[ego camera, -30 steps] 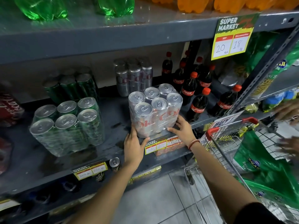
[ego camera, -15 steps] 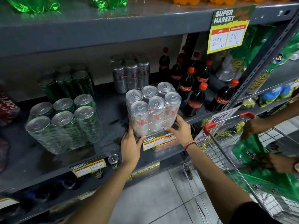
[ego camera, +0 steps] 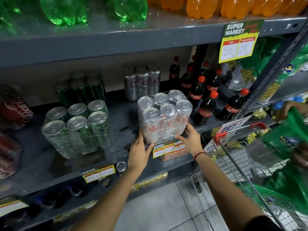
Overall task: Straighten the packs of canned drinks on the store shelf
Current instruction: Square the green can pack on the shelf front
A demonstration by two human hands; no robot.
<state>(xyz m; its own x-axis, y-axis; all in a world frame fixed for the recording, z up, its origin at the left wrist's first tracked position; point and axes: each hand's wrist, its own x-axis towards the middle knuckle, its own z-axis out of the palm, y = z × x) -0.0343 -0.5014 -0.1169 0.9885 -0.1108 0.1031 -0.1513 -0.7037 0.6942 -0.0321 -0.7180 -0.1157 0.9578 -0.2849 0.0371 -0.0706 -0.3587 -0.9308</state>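
Note:
A shrink-wrapped pack of silver cans [ego camera: 164,116] stands at the front edge of the grey middle shelf [ego camera: 50,164], slightly turned. My left hand [ego camera: 140,151] presses its lower left corner and my right hand [ego camera: 190,137] grips its lower right side. To the left stands a wrapped pack of green cans [ego camera: 78,129], with another green pack [ego camera: 81,90] behind it. A second silver pack [ego camera: 141,82] is at the back of the shelf.
Cola bottles [ego camera: 203,100] stand right of the silver pack. Red can packs [ego camera: 11,110] sit at far left. A wire shopping cart [ego camera: 236,157] is close on the right, where another person's hands [ego camera: 283,112] handle green bags. Price tags [ego camera: 98,172] hang on the shelf edge.
The silver pack has turned slightly between my hands, its front face squarer to the shelf edge. The other person's hands and green bag have shifted at the cart.

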